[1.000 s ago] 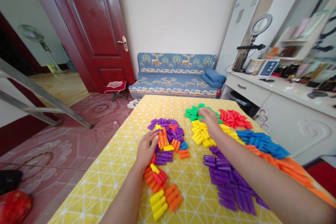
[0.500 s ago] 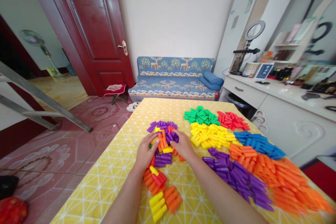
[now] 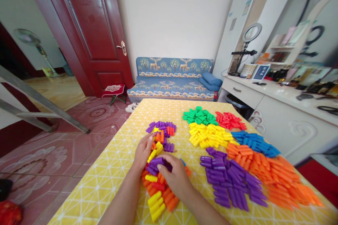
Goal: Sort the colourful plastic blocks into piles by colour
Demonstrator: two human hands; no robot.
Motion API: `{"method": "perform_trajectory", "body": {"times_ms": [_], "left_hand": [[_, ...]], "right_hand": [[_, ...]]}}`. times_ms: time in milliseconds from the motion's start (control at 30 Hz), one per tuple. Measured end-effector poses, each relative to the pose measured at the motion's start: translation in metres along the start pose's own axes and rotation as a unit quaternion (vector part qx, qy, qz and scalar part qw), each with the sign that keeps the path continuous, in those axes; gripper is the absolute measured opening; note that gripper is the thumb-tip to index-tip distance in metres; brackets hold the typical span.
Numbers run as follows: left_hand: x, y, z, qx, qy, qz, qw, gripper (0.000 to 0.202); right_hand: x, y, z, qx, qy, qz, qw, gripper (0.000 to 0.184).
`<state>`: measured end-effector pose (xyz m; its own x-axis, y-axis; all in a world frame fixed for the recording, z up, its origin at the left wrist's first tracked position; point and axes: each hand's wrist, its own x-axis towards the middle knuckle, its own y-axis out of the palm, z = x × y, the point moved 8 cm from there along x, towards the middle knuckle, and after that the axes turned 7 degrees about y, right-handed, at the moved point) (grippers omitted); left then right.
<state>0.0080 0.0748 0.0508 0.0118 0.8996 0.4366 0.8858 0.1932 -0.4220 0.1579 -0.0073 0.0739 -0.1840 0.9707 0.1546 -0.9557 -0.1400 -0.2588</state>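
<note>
A mixed heap of plastic blocks (image 3: pixel 161 137), purple, orange, yellow and red, lies on the yellow tablecloth (image 3: pixel 113 168) in front of me. My left hand (image 3: pixel 143 152) rests on the heap's left side, fingers curled against yellow and orange blocks. My right hand (image 3: pixel 174 178) lies over the near part of the heap, fingers bent round a clump of purple blocks (image 3: pixel 156 163). Yellow and orange blocks (image 3: pixel 161 202) lie nearest me, partly under my right wrist.
Sorted piles fill the table's right half: green (image 3: pixel 200 115), red (image 3: pixel 229 121), yellow (image 3: pixel 207 135), blue (image 3: pixel 255 142), purple (image 3: pixel 230 179), orange (image 3: pixel 274 174). A blue sofa (image 3: pixel 174 77) and red door (image 3: pixel 89 28) stand behind; a white dresser (image 3: pixel 285 112) at right.
My right hand came back from the green pile to the mixed heap, then dragged purple blocks toward me. The left hand stayed on the heap's left side.
</note>
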Motion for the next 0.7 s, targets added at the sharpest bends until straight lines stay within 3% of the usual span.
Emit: {"method": "perform_trajectory", "body": {"times_ms": [167, 333, 433, 533, 633, 700], "left_hand": [[0.0, 0.002, 0.005, -0.02, -0.013, 0.006, 1.0, 0.057], [0.0, 0.003, 0.006, -0.018, -0.015, 0.009, 1.0, 0.06], [0.0, 0.002, 0.002, -0.014, -0.005, 0.007, 1.0, 0.059], [-0.001, 0.001, 0.002, -0.009, 0.0, 0.0, 1.0, 0.059], [-0.001, 0.001, 0.003, -0.005, -0.002, -0.003, 1.0, 0.059], [-0.001, 0.001, 0.003, 0.001, -0.003, 0.0, 1.0, 0.06]], "right_hand": [[-0.029, 0.009, 0.02, -0.061, -0.058, 0.027, 0.996, 0.02], [-0.049, -0.017, 0.027, -0.051, -0.061, 0.022, 0.997, 0.018], [-0.055, -0.059, 0.013, -0.035, -0.019, -0.057, 0.998, 0.03], [-0.06, -0.119, -0.007, -0.043, 0.024, -0.18, 0.982, 0.032], [-0.073, -0.183, -0.023, -0.098, 0.056, -0.32, 0.941, 0.034], [-0.082, -0.215, -0.033, -0.152, 0.084, -0.377, 0.91, 0.038]]}}
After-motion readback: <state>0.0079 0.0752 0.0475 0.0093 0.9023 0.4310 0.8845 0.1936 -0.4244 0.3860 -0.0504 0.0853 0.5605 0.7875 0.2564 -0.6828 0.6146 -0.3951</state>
